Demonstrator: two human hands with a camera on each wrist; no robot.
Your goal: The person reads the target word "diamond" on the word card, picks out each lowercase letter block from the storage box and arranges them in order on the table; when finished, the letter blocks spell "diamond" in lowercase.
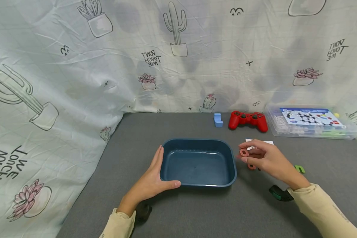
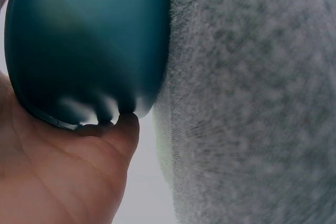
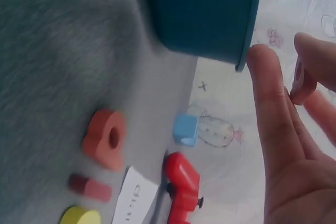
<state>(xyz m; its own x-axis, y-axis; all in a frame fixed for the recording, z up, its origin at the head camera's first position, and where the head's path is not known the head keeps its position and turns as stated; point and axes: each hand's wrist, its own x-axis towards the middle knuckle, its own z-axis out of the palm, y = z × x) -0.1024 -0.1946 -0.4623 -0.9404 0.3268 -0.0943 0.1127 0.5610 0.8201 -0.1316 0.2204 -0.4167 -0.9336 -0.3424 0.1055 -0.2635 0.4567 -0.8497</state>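
Note:
A dark blue plastic bin (image 1: 198, 168) stands on the grey table. My left hand (image 1: 150, 180) rests against its near left corner, fingers straight along the left wall and thumb at the front rim. In the left wrist view, fingertips (image 2: 128, 124) touch the bin's outer wall. Just right of the bin, my right hand (image 1: 269, 158) pinches a small red letter (image 1: 244, 152) between thumb and fingers, above the table. A second red letter (image 1: 251, 167) lies beneath that hand, and it shows plainly in the right wrist view. A white printed card (image 1: 267, 142) is partly hidden behind the hand.
Behind are a light blue block (image 1: 218, 120), a red game controller (image 1: 248, 121) and a clear case (image 1: 313, 122) with a molecule-picture label. A green letter n (image 1: 299, 169) lies right of my right hand. The right wrist view also shows a yellow piece (image 3: 80, 216) and a red piece (image 3: 90, 187).

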